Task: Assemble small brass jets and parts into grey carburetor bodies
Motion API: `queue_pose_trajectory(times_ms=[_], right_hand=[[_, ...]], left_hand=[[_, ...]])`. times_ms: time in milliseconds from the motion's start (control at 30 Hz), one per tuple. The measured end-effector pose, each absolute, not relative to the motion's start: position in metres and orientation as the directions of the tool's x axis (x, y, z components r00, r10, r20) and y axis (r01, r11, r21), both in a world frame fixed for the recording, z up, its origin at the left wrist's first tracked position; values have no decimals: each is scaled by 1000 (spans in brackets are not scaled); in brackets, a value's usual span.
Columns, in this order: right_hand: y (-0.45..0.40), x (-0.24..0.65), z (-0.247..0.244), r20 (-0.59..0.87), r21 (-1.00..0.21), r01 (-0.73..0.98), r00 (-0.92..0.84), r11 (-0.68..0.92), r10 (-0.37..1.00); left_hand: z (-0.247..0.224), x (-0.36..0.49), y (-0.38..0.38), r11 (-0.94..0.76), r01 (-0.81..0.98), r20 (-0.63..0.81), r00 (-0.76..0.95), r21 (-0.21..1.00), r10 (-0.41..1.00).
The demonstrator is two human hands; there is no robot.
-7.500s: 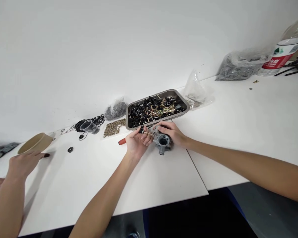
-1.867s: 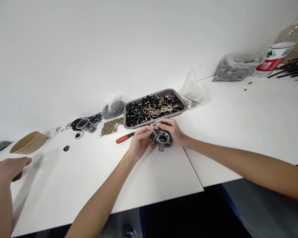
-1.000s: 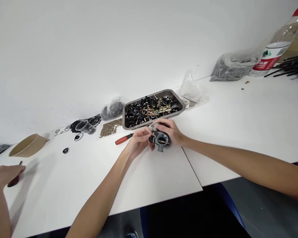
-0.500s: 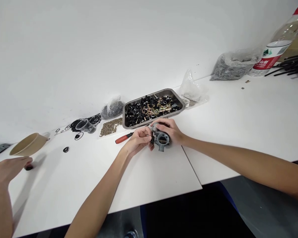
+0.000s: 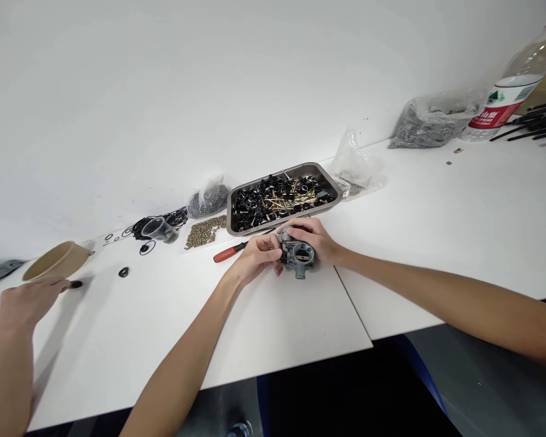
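Observation:
A grey metal carburetor (image 5: 300,258) is held just above the white table, its round bore turned toward me. My right hand (image 5: 316,237) is wrapped over its top and right side. At its left side, the thumb and fingers of my left hand (image 5: 260,255) are pinched together on a small black part (image 5: 284,256); the fingers largely hide that part. Beside my left hand lies a screwdriver with a red handle (image 5: 225,254), its shaft running behind my fingers. Just beyond both hands is a metal tray (image 5: 230,226) of black fittings and brass-coloured screws.
Small brass parts (image 5: 204,232), a clear cup (image 5: 159,229) and black rings (image 5: 124,272) lie to the left. Another person's hand (image 5: 34,300) holds a small black piece near a tan bowl (image 5: 57,261). Plastic bags (image 5: 355,170) and a bottle (image 5: 498,109) stand right.
The other person's hand has moved right and away from me with the black piece. My hands stay around the carburetor, which has turned slightly. The view has shifted a little.

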State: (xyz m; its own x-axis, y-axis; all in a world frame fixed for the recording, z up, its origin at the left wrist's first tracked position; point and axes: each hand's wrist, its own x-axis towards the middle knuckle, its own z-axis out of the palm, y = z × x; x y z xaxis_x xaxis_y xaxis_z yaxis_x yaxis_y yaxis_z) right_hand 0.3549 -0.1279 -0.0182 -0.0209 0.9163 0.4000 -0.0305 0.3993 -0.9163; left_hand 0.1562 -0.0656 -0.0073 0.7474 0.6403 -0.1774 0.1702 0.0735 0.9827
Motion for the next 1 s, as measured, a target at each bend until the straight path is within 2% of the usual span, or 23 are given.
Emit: queue_pose_trajectory(times_ms=[133, 267, 667, 733, 833, 933, 1000], right_hand=[[-126, 356, -17, 322, -947, -44, -139, 319, 937], [-124, 358, -16, 263, -965, -59, -242, 257, 934], [-123, 357, -17, 255, -967, -48, -267, 251, 929], [-123, 357, -17, 257, -966, -41, -268, 255, 929], [-123, 358, -16, 249, -968, -34, -271, 249, 930], [-123, 358, -16, 251, -967, -20, -277, 256, 927], [-123, 358, -16, 258, -964, -17, -278, 264, 925]], left_hand=[[-19, 146, -56, -22, 306, -217, 722, 952, 657], [-26, 134, -47, -176, 355, -126, 682, 918, 720], [-12, 129, -55, -396, 486, -18, 648, 779, 761], [10, 98, -59, -440, 493, 47, 624, 751, 780], [57, -2, -44, -476, 507, 120, 584, 719, 803], [97, -127, -5, -643, 557, 268, 610, 526, 746], [110, -179, 16, -653, 632, 336, 561, 417, 757]])
